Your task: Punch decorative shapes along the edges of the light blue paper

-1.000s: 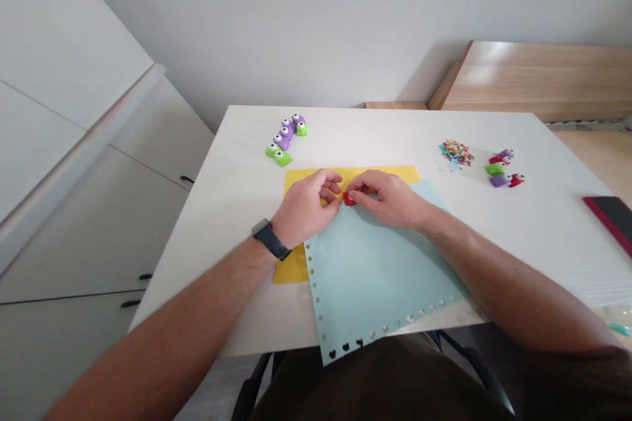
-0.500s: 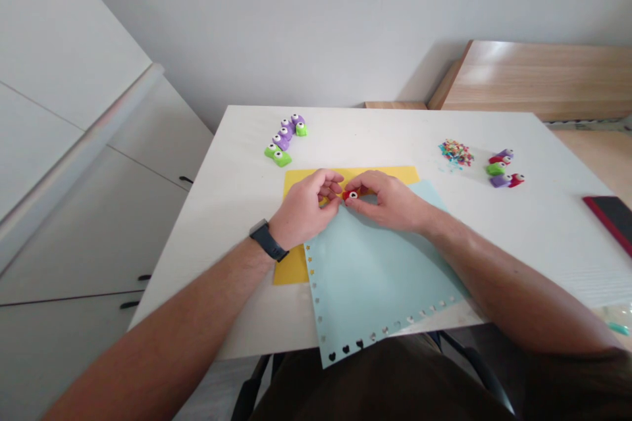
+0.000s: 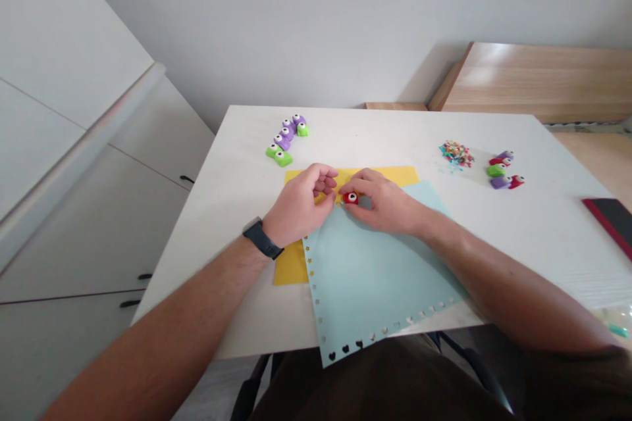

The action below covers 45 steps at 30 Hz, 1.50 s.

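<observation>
A small red paper punch sits at the far corner of a light blue sheet, held between the fingertips of my right hand. My left hand, with a dark watch on its wrist, rests on the sheet's corner right beside the punch, fingers curled and touching the paper. The blue sheet lies over a yellow sheet. Punched stars and hearts run along the blue sheet's left and near edges.
Several purple and green punches lie in a row at the far left of the white table. A heap of coloured paper bits and more punches lie at the right. A dark phone sits at the right edge.
Both hands have shifted slightly left along the blue sheet's far edge with the red punch. The punch has turned so its white button shows on top.
</observation>
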Available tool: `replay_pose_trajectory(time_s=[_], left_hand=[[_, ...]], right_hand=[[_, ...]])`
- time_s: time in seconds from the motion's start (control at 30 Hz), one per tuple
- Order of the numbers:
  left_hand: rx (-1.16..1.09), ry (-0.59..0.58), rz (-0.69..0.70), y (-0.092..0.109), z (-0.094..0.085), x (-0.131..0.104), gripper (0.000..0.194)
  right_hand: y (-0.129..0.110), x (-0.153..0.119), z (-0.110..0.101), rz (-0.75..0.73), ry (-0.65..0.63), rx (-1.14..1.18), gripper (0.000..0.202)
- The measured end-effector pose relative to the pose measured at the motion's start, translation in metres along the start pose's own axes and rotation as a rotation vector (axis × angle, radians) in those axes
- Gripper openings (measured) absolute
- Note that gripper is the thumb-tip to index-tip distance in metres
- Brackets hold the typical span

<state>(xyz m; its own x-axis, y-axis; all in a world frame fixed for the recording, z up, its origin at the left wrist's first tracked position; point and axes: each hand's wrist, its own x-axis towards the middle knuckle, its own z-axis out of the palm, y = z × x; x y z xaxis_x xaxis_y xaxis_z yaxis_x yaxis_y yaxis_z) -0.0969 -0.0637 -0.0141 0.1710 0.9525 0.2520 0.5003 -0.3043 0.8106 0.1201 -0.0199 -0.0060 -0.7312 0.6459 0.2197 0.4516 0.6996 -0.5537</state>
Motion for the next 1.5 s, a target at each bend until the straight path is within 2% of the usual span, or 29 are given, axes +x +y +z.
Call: replay_pose_trajectory(time_s=[0.13,0.23,0.4,0.93,1.5], left_hand=[[0.152,-0.056,-0.004,0.006,-0.003,-0.001,0.039],[0.218,-0.085,-0.017,0.009,-0.001,-0.001,0.033],[0.218,-0.086,-0.031,0.008,0.002,-0.001,0.026],[0.236,-0.086,-0.066,0.000,0.005,-0.002,0.022],[0.229,-0.066,-0.047,-0.003,0.006,-0.003,0.016]], right_hand=[[-0.001,0.000,0.001,-0.001,-0.007,-0.025,0.022],[-0.001,0.000,0.002,-0.005,-0.006,-0.029,0.020],[-0.001,0.000,0.003,0.004,-0.010,-0.051,0.018],[-0.001,-0.002,0.004,-0.009,-0.034,-0.090,0.025],[-0.008,0.001,0.016,0.048,0.076,-0.131,0.012]])
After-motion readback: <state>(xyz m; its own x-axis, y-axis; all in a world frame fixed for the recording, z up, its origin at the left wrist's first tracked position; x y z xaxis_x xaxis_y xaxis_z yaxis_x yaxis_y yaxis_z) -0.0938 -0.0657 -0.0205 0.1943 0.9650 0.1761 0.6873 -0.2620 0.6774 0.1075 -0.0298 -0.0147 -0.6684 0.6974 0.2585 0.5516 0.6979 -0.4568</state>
